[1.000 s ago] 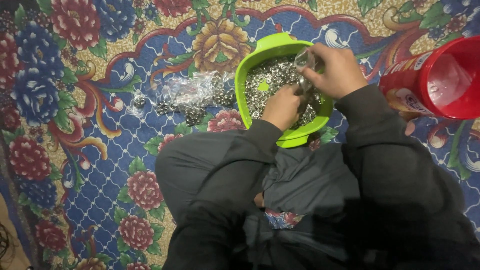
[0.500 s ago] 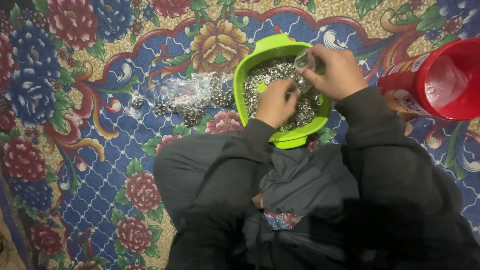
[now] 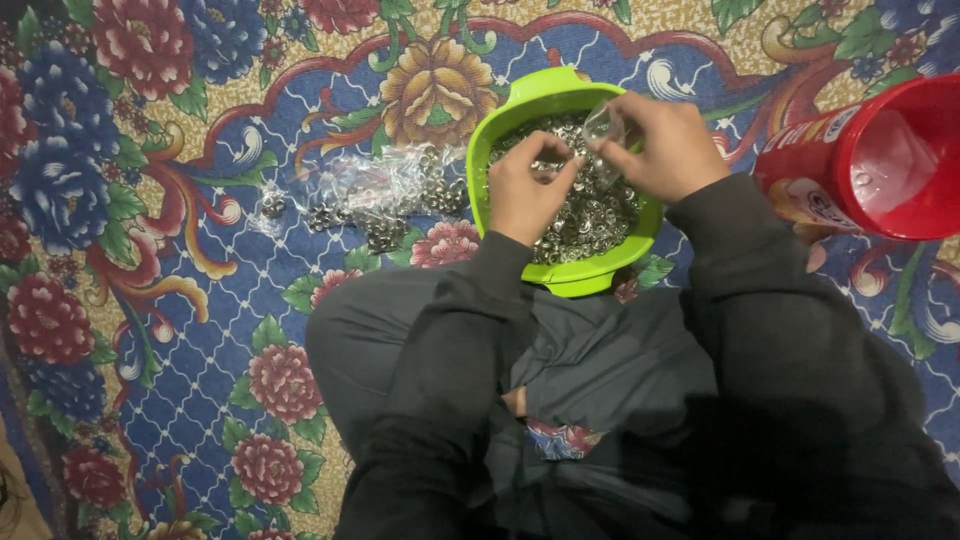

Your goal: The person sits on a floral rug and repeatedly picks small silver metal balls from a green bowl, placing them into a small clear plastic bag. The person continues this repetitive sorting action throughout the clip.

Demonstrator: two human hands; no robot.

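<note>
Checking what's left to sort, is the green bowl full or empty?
Fairly full: the green bowl holds a heap of small silvery metal pieces covering its bottom, under both hands.

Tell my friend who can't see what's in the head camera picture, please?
A person's left hand and right hand hold a small clear bag over a green bowl full of small silvery metal pieces. Filled clear bags lie left on a flowered rug; a red container lies right.

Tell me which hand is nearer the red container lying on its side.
Right. The right hand is over the green bowl on the side toward the red container; the left hand is farther away, over the bowl's middle.
</note>
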